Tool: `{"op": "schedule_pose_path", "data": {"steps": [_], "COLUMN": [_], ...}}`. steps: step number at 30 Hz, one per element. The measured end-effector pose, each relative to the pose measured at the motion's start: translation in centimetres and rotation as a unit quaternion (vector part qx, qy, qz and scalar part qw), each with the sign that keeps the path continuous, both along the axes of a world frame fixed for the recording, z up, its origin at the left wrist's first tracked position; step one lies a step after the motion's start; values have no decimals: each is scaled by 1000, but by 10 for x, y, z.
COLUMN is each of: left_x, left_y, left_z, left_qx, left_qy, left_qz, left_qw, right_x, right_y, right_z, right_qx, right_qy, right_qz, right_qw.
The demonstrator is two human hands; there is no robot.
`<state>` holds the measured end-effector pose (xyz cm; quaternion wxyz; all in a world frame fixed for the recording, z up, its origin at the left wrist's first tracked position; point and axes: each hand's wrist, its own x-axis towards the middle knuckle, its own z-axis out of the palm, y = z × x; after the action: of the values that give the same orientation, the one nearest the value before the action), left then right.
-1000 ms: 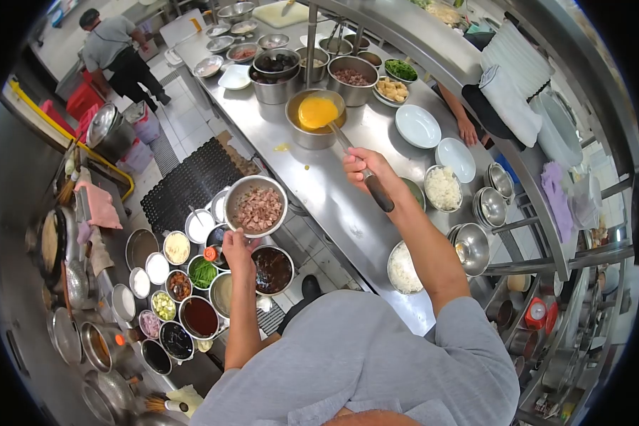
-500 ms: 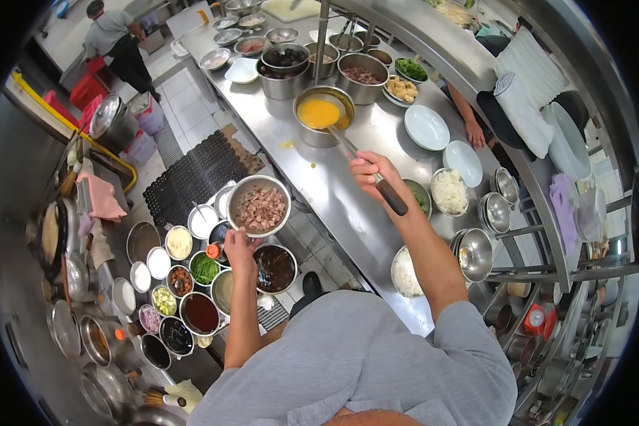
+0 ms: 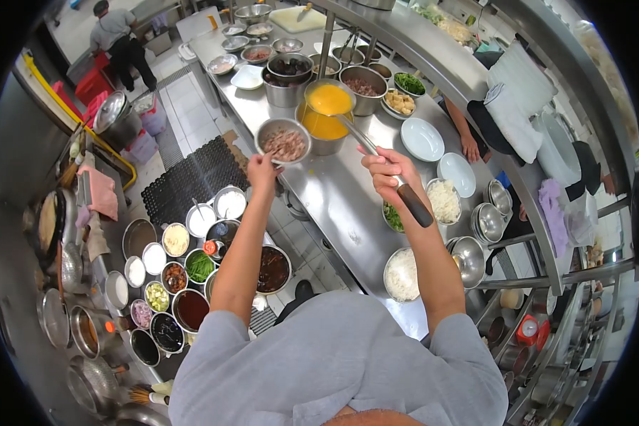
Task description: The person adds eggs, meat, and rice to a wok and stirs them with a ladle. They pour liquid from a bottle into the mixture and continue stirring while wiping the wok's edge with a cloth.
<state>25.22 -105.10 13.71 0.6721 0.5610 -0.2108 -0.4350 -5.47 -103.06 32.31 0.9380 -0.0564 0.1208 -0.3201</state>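
My left hand (image 3: 263,172) grips the near rim of a metal bowl (image 3: 268,129) with diced pinkish meat (image 3: 285,146) in it. The bowl hangs tilted just left of a pot (image 3: 326,148) of yellow beaten egg. My right hand (image 3: 389,172) is closed round the dark-handled end of a long ladle (image 3: 356,133). Beaten egg (image 3: 329,99) fills the ladle's cup, raised above the pot, and a thin strand seems to run down from it.
On the steel counter (image 3: 334,213) stand a pot of dark pieces (image 3: 290,65), white plates (image 3: 422,139), rice bowls (image 3: 403,273) and stacked metal bowls (image 3: 468,259). Several seasoning containers (image 3: 190,310) crowd the left. One person (image 3: 118,42) stands far left; another's hand (image 3: 470,147) rests across the counter.
My left hand has carried the meat bowl up and right, from over the seasoning containers to beside the egg pot. The ladle has risen out of the pot, full of egg.
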Motion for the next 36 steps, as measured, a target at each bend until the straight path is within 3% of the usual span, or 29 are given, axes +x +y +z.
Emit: {"op": "schedule_pose_path", "data": {"steps": [3, 6, 12, 16, 18, 24, 28, 32, 36], "left_x": [-31, -54, -82, -80, -79, -79, -75, -70, -49], "left_y": [-28, -40, 29, 125, 181, 364, 484, 601, 716], "left_z": [26, 29, 34, 26, 25, 21, 2, -26, -21], "left_qx": [-7, -15, -48, -33, -23, 21, 47, 0, 0], "left_qy": [83, 73, 59, 99, 146, 147, 146, 183, 201], "left_qz": [-9, -21, -8, 30, 73, 230, 319, 402, 485], "left_qw": [996, 997, 997, 994, 986, 962, 935, 897, 851], "right_x": [-7, -15, -38, -58, -62, -48, -14, 37, 99], "right_y": [19, 44, 105, 145, 170, 242, 297, 366, 451], "right_z": [23, 40, 33, 12, 11, -2, -19, -34, -46], "right_qx": [-32, -51, -44, -61, -71, -42, -33, -49, -48], "right_qy": [28, 72, 104, 118, 127, 126, 147, 137, 124], "right_qz": [-14, -15, 47, 140, 185, 333, 434, 540, 623], "right_qw": [999, 996, 993, 981, 972, 933, 888, 829, 771]}}
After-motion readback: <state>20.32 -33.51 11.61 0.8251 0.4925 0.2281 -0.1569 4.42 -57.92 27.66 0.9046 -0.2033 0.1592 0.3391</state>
